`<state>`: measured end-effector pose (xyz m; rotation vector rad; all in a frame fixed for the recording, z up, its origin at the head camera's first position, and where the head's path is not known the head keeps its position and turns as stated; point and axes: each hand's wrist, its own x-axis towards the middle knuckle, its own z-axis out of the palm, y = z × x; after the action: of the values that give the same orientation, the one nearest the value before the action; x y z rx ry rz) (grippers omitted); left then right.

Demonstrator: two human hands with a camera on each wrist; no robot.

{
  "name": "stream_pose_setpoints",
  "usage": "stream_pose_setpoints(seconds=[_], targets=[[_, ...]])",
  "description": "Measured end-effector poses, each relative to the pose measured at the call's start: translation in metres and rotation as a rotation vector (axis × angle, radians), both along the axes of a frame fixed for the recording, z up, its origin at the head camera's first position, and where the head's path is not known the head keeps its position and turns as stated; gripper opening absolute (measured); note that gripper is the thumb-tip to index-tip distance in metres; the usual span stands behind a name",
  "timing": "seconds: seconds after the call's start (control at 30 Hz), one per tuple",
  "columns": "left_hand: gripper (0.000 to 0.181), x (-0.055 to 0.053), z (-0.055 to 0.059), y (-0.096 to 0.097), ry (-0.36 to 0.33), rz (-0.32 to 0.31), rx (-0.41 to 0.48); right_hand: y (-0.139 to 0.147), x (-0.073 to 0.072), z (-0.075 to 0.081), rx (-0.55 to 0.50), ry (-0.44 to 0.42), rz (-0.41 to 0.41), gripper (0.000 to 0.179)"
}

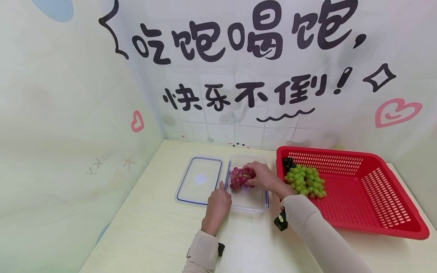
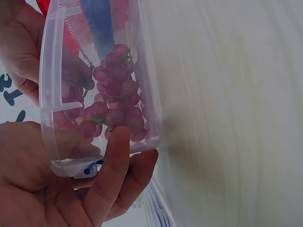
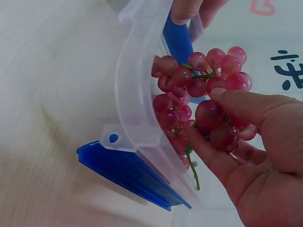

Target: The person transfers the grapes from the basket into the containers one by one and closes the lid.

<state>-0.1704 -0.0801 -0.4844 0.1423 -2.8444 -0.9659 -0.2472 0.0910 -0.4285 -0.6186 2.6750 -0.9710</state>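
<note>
A bunch of red grapes (image 1: 239, 178) is in the clear plastic container (image 1: 246, 209), toward its left side. My right hand (image 1: 262, 176) pinches some of these grapes between thumb and fingers, as the right wrist view shows at the container's rim (image 3: 127, 90). My left hand (image 1: 218, 204) grips the container's left side. In the left wrist view its fingers (image 2: 111, 175) lie against the outside wall, and the thumb shows through the plastic. Blue latches (image 3: 130, 172) hang unfastened from the container's sides.
The clear lid (image 1: 199, 180) with a blue seal lies left of the container. To the right stands a red plastic basket (image 1: 351, 197) holding green grapes (image 1: 305, 181) and dark grapes (image 1: 288, 163). A printed wall covering (image 1: 218, 125) rises behind the table.
</note>
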Motion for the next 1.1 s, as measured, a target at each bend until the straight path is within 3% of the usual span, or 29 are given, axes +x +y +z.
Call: stream_pose_setpoints(seconds=[0.43, 1.1], targets=[[0.049, -0.003, 0.001, 0.001, -0.047, 0.01, 0.001, 0.003, 0.001, 0.003, 0.058, -0.041, 0.057, 0.046], [0.048, -0.001, 0.002, 0.002, -0.024, 0.009, -0.023, 0.011, 0.004, 0.019, 0.078, -0.139, 0.096, 0.049]])
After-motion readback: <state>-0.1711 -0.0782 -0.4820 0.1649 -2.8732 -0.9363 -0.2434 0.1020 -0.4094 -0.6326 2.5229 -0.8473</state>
